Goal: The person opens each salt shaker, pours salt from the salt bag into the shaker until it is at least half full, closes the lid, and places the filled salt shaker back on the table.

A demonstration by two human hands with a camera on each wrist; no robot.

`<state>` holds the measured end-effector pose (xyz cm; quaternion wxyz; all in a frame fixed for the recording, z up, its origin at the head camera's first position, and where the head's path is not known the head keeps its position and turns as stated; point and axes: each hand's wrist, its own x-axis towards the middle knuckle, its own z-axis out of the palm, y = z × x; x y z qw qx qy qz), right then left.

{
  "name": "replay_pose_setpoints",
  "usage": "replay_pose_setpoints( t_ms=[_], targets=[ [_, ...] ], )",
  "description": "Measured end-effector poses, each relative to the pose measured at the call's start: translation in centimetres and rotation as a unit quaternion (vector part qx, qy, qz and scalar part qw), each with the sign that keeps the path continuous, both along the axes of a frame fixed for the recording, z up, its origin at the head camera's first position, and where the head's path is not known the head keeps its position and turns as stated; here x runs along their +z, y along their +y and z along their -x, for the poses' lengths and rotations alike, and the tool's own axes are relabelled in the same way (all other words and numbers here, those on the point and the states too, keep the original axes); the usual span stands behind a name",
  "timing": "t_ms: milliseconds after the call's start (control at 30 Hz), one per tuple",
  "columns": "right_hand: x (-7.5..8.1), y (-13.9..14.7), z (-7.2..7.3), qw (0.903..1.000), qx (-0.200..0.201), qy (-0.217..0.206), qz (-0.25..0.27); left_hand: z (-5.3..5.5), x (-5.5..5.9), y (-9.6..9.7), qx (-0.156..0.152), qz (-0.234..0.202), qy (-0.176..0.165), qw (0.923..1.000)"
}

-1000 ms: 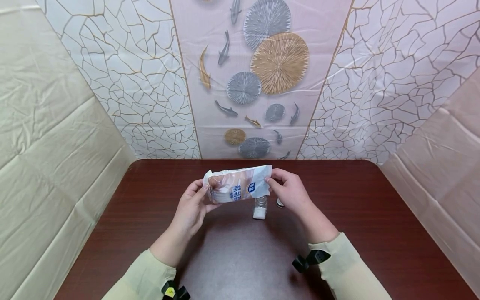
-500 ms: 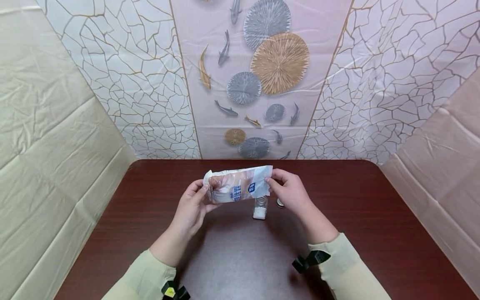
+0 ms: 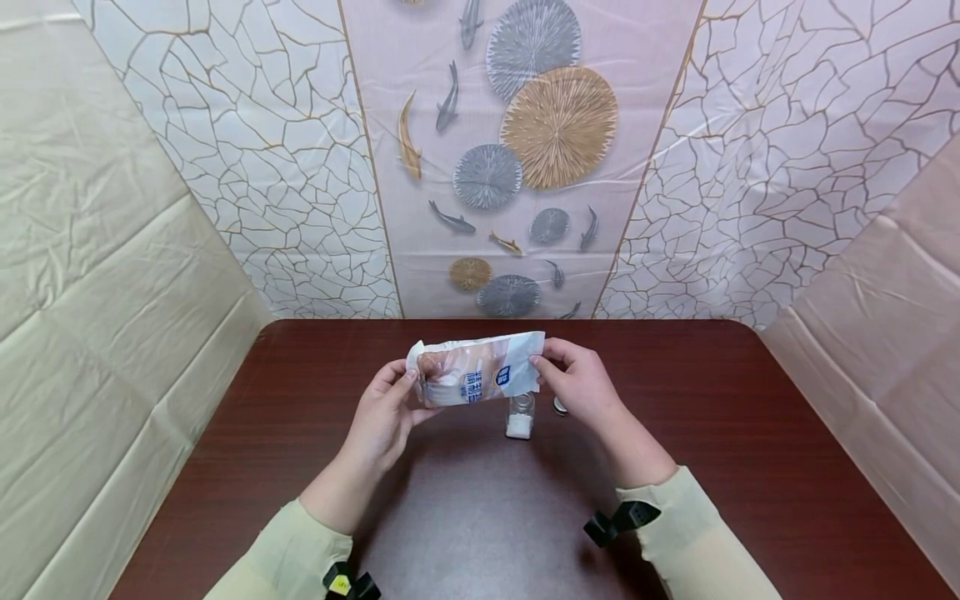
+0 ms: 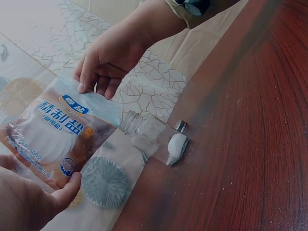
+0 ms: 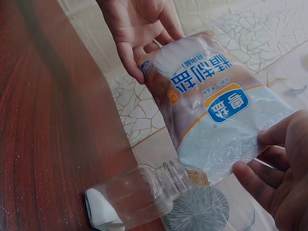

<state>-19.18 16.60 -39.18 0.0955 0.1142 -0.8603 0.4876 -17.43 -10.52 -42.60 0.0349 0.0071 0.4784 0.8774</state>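
A salt bag (image 3: 468, 371), clear and light blue with blue print, is held up sideways between both hands above the table. My left hand (image 3: 381, 421) grips its full, bottom end, thumb on the front. At the pale top end, my right hand (image 3: 585, 383) pinches the edge between thumb and fingers. Below the right end of the bag stands an uncapped glass jar (image 3: 520, 417), with a layer of white salt (image 5: 102, 208) at its bottom. In both wrist views a corner of the bag comes right at the jar's threaded mouth (image 5: 174, 177).
A small round cap (image 3: 560, 407) lies on the table just right of the jar, partly behind the right hand. White grains are scattered on the dark red-brown table (image 4: 231, 159). A patterned cloth wall (image 3: 487, 242) rises behind the table's far edge.
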Motion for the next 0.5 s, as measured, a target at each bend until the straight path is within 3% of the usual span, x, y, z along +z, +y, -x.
replay_pose_setpoints(
  t_ms=[500],
  targets=[
    [0.10,0.00,-0.02,1.0000,0.002,-0.005,0.002,-0.08,0.03,-0.02,0.001,-0.002,0.000,1.0000]
  ],
)
